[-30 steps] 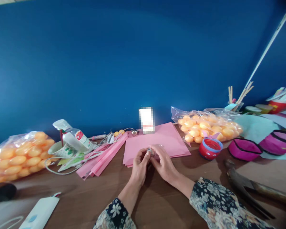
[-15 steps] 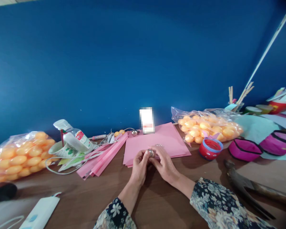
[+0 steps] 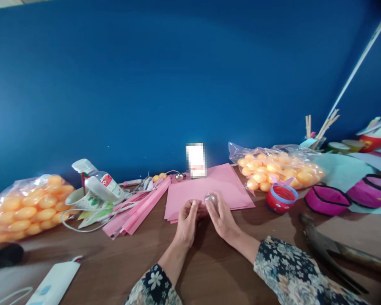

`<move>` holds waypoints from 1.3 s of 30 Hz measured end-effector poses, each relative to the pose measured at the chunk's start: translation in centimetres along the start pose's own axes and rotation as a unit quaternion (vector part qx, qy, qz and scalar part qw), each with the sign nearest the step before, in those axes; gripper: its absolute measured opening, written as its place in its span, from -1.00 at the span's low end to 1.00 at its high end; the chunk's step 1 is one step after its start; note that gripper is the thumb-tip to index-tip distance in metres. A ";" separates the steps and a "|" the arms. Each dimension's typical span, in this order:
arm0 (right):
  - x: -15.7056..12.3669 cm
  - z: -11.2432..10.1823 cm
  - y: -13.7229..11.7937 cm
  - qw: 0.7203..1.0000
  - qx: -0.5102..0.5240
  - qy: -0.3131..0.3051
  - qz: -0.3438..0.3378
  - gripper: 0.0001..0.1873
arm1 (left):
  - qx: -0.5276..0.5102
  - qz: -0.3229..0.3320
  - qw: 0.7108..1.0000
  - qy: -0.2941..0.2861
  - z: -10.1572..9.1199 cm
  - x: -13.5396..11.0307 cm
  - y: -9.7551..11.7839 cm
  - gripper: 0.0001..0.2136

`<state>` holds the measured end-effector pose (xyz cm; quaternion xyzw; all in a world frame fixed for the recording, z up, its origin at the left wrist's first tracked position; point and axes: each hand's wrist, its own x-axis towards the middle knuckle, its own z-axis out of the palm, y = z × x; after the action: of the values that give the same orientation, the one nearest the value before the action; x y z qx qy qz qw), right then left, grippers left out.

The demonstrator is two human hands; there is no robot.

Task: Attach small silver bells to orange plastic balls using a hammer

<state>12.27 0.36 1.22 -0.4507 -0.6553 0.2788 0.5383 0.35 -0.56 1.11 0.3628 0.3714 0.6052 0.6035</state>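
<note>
My two hands meet at the near edge of a stack of pink paper sheets on a brown wooden table. My right hand pinches a small shiny round thing at its fingertips, above the pink sheets. My left hand is curled beside it, thumb and fingers pressed together; what they hold, if anything, is hidden. Both forearms wear dark floral sleeves.
Bags of orange balls lie at the left and right. Pink paper strips, a plastic bottle, a red tape roll, two magenta pouches, pliers and cups of sticks surround the hands.
My right hand has drawn the small shiny thing up and to the right, away from my left hand's fingertips. The hands have parted slightly.
</note>
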 end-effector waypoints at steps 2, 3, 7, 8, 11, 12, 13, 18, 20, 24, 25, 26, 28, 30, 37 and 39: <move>0.2 -0.1 -0.2 1.000 0.015 0.007 0.006 -0.81 | 0.015 0.002 1.000 0.005 -0.2 0.1 -0.2 -0.74; 0.3 -0.1 -0.3 1.000 0.020 0.005 0.006 -0.81 | 0.022 0.005 1.000 0.009 -0.3 0.1 -0.3 -0.73; 0.4 -0.1 -0.3 0.999 0.032 -0.029 -0.001 -0.78 | 0.044 0.021 0.999 0.024 -0.2 0.1 -0.4 -0.72; 0.3 -0.1 -0.1 0.999 0.035 -0.038 -0.001 -0.75 | 0.052 0.025 0.998 0.022 -0.1 0.0 -0.3 -0.70; 0.0 0.0 0.4 0.998 0.045 -0.043 -0.002 -0.71 | 0.101 0.047 0.994 -0.014 0.2 -0.3 0.3 -0.62; -0.1 0.0 0.6 0.998 0.048 -0.042 -0.005 -0.71 | 0.121 0.059 0.990 -0.030 0.3 -0.4 0.5 -0.61; -0.2 0.1 0.7 0.998 0.049 -0.040 -0.007 -0.71 | 0.134 0.072 0.987 -0.042 0.4 -0.4 0.7 -0.62; -0.1 0.2 0.8 0.999 0.032 -0.028 0.007 -0.64 | 0.121 0.045 0.990 -0.048 0.4 -0.3 0.5 -0.67; 0.0 0.1 0.2 0.998 0.041 -0.034 0.028 -0.60 | 0.062 0.003 0.998 -0.027 0.2 0.0 0.3 -0.67; 0.6 -1.0 -1.6 0.992 0.093 -0.013 0.082 -0.56 | -0.061 -0.006 0.998 0.031 -0.2 0.3 0.1 -0.73; 0.9 -1.4 -1.9 0.992 0.094 0.020 0.086 -0.56 | -0.072 -0.007 0.996 0.041 -0.3 0.4 0.2 -0.74; 1.4 -1.9 -2.0 0.991 0.089 0.049 0.084 -0.56 | -0.079 -0.011 0.996 0.048 -0.3 0.4 0.2 -0.75; 2.3 -2.8 -1.6 0.992 0.066 0.080 0.072 -0.59 | -0.088 -0.017 0.994 0.055 -0.3 0.4 0.3 -0.72; 3.1 -3.5 -0.7 0.996 0.025 0.071 0.055 -0.65 | -0.093 -0.021 0.994 0.055 -0.3 0.5 0.4 -0.69; 2.4 -2.6 0.1 0.998 -0.061 0.011 -0.017 -0.82 | -0.061 0.002 0.998 0.015 -0.1 0.2 0.2 -0.65; 1.5 -1.7 -0.6 0.998 -0.041 -0.023 -0.036 -0.83 | -0.060 0.000 0.998 -0.009 0.0 0.0 0.1 -0.60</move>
<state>13.70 1.25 2.89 -0.4419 -0.6944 0.2420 0.5138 0.29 -0.52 1.25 0.3315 0.3289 0.6230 0.6276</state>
